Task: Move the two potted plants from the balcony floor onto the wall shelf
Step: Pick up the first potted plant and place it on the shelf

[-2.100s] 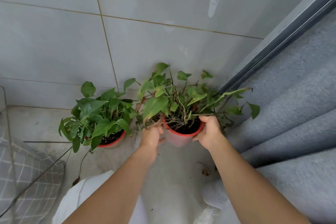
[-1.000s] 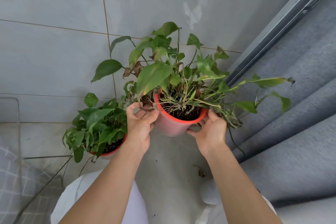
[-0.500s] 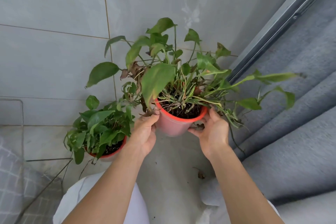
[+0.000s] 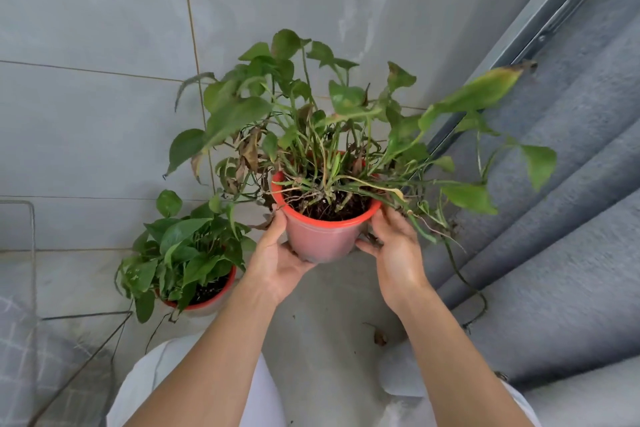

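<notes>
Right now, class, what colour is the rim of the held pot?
Bright red-orange, above a paler pink wall; the head view shows the held pot clearly.

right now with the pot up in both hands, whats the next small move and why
Probably keep raising the lifted pot level and toward the wall; no shelf is in view yet. The left hand and right hand grip its sides, and a long vine trails down, so go slowly. The second pot stays on the floor.
</notes>
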### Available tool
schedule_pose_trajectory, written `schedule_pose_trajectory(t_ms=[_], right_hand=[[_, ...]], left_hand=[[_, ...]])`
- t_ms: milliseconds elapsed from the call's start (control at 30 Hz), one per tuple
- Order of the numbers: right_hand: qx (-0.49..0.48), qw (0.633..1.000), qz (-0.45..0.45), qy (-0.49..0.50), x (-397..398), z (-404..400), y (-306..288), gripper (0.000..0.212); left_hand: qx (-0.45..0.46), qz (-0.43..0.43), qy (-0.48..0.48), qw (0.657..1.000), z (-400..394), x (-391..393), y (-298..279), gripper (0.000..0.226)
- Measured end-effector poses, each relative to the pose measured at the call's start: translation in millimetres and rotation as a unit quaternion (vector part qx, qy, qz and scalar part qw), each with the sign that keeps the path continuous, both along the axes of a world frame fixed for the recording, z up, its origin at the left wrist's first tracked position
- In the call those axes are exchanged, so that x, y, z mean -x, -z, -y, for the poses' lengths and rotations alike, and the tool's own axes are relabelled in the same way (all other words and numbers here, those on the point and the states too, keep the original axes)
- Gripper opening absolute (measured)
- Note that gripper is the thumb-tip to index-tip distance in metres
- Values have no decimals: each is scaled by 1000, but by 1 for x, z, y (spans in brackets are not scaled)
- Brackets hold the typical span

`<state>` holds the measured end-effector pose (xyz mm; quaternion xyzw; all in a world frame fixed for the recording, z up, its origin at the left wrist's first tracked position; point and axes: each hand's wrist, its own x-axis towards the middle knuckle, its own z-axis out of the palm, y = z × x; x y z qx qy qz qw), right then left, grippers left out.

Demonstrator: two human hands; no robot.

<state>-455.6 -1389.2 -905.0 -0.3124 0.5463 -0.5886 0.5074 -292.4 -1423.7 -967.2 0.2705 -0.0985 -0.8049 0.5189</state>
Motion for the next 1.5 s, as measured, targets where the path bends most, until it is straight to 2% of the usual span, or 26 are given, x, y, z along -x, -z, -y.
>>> schedule_pose_trajectory(t_ms=[67, 167, 300, 400, 533, 600, 633, 767, 867, 1033, 1167, 1267, 1367, 1500], right_hand=[[5, 1000, -8, 2, -2, 2, 1, 30], [11, 999, 36, -8, -6, 3, 3, 22], [-32, 995, 88, -28, -12, 5, 8, 38], [-66, 993, 93, -16, -8, 11, 14, 31], [-85, 991, 103, -13, -3, 16, 19, 28], [-101, 987, 127, -12, -1, 18, 20, 34], [-105, 983, 147, -15, 0, 19, 21, 38], [-89, 970, 222, -33, -2, 20, 18, 57], [-81, 959, 266, -61, -5, 20, 18, 67], [-67, 931, 326, -150, -7, 18, 21, 67], [-42, 924, 334, -179, -7, 19, 21, 68], [-24, 920, 339, -193, -8, 20, 21, 68], [-12, 920, 353, -172, -6, 21, 20, 59], [-66, 908, 398, -112, 0, 24, 21, 52]], left_hand=[[-24, -11, -7, 1000, 3, 1, 2, 51], [-35, -10, -9, 999, 3, 3, 4, 77], [-28, -13, -1, 1000, 3, 5, 3, 90], [-31, -35, -9, 999, 4, 4, 4, 79], [-44, -40, -17, 998, 5, 3, 5, 34], [-42, -27, -13, 999, 4, 4, 5, 22], [-41, -24, -10, 999, 3, 4, 4, 23], [-36, -11, -12, 999, 4, 4, 3, 55], [-10, -25, 11, 1000, 3, 4, 2, 64], [15, -76, 47, 996, 2, 4, -2, 62], [31, -126, 53, 990, 1, 4, -5, 60], [40, -129, 48, 990, 2, 6, -6, 55], [50, -120, 42, 991, 2, 8, -7, 55], [45, -114, 36, 992, 2, 11, -8, 52]])
